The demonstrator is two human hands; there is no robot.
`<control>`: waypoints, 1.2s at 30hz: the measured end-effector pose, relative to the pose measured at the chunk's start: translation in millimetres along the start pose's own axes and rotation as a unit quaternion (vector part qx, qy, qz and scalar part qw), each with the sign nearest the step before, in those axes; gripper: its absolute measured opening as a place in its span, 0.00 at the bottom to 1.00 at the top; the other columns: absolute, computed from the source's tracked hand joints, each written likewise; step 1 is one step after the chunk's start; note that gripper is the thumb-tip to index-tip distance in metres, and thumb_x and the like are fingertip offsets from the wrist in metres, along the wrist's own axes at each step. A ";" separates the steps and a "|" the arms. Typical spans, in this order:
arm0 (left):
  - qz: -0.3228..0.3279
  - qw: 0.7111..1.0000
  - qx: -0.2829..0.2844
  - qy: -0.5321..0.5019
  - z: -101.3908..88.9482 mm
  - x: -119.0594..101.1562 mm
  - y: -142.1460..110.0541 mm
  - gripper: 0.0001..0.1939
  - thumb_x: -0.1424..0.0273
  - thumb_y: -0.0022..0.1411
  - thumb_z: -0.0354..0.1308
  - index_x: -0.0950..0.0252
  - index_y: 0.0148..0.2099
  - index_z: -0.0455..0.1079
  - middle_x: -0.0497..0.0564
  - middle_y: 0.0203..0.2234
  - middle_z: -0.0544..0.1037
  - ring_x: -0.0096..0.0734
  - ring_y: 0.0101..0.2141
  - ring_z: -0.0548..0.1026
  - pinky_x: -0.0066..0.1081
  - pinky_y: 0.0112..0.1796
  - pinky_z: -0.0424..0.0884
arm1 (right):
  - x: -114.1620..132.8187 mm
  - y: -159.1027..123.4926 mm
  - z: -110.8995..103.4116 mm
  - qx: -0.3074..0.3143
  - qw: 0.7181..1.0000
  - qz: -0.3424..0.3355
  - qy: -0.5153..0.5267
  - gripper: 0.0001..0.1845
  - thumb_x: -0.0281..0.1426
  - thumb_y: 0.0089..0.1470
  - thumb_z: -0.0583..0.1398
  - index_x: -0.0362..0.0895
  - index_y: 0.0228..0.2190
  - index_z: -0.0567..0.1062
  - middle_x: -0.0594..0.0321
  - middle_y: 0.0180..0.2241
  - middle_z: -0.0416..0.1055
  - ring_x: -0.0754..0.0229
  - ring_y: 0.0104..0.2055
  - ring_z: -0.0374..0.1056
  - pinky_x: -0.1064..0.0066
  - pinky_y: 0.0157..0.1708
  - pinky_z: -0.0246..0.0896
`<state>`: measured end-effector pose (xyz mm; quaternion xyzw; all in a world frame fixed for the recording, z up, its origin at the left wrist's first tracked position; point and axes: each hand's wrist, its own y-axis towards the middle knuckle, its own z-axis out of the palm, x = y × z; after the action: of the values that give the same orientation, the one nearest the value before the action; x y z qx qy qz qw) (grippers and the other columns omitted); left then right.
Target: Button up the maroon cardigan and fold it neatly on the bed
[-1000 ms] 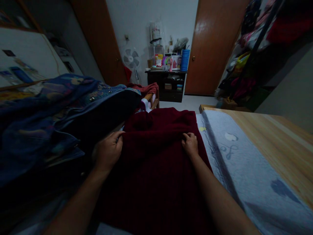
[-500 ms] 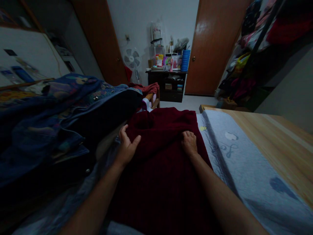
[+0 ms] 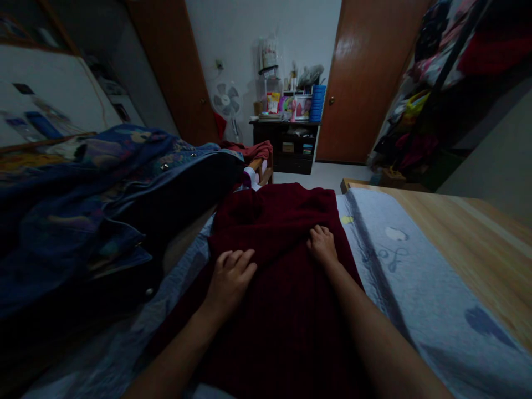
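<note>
A dark red garment (image 3: 282, 310) lies spread over the bed in front of me, its far end bunched into soft folds. My left hand (image 3: 230, 280) rests on the left part of the cloth, palm down, fingers slightly apart and gently bent. On the right part, near the garment's edge, the fingers of my right hand (image 3: 322, 244) are curled into the fabric. A crease runs across the cloth toward that hand. The fingertips of the right hand are partly hidden against the dark material.
Blue denim clothing (image 3: 91, 183) is heaped at the left. Beneath the garment is a pale blue quilted cover (image 3: 411, 266), with a bare wooden board (image 3: 477, 233) right of it. A fan (image 3: 226, 102), a dark cabinet (image 3: 282, 147) and a door (image 3: 369, 83) stand beyond.
My left hand has moved from the garment's left edge inward and nearer to me, turning palm down onto the cloth. The garment's left side now spreads wider. My right hand has stayed about put.
</note>
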<state>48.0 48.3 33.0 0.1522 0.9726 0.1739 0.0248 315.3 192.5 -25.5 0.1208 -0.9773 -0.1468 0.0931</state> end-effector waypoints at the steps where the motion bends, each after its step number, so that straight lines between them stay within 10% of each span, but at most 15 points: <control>1: 0.023 0.999 0.028 -0.009 3.8 -0.4 0.3 0.17 0.76 0.61 0.52 0.54 0.48 0.73 0.53 0.55 0.71 0.46 0.54 0.66 0.54 0.58 0.54 | -0.2 0.3 0.1 0.001 1.000 0.003 -0.001 0.08 0.29 0.55 0.56 0.44 0.37 0.74 0.55 0.43 0.68 0.51 0.50 0.57 0.63 0.46 0.52; 12: -0.002 0.999 0.052 -0.008 -8.5 27.9 35.0 0.20 0.80 0.54 0.51 0.61 0.47 0.72 0.55 0.45 0.76 0.43 0.46 0.71 0.45 0.50 0.63 | -2.9 0.6 3.2 -0.006 1.000 0.006 0.005 0.09 0.30 0.55 0.56 0.46 0.39 0.73 0.57 0.45 0.68 0.50 0.50 0.56 0.63 0.45 0.53; 23: -0.098 0.991 -0.090 0.031 -39.7 55.2 74.0 0.14 0.76 0.59 0.49 0.61 0.44 0.72 0.54 0.37 0.71 0.42 0.42 0.68 0.40 0.44 0.66 | -8.3 1.3 7.0 -0.034 0.998 0.022 0.050 0.08 0.31 0.57 0.57 0.50 0.38 0.75 0.59 0.42 0.67 0.53 0.45 0.57 0.65 0.42 0.53; 29: -0.130 0.975 -0.077 0.161 -27.5 41.7 76.5 0.18 0.75 0.64 0.44 0.63 0.51 0.71 0.61 0.43 0.70 0.49 0.41 0.67 0.44 0.39 0.64 | -16.6 4.6 16.3 -0.095 0.982 0.017 0.161 0.09 0.27 0.57 0.52 0.46 0.36 0.72 0.58 0.41 0.69 0.53 0.44 0.58 0.64 0.46 0.54; 36: 0.016 0.995 -0.005 0.101 7.5 36.1 69.1 0.23 0.71 0.57 0.57 0.57 0.56 0.67 0.56 0.55 0.68 0.51 0.52 0.63 0.49 0.53 0.55 | -25.3 7.8 25.7 -0.145 0.945 0.047 0.291 0.15 0.23 0.46 0.51 0.44 0.37 0.70 0.55 0.39 0.69 0.53 0.43 0.63 0.60 0.49 0.58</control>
<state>34.3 123.5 50.0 0.1497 0.9667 0.1932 -0.0758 332.2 213.2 -51.0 0.0978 -0.8806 -0.2407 0.3963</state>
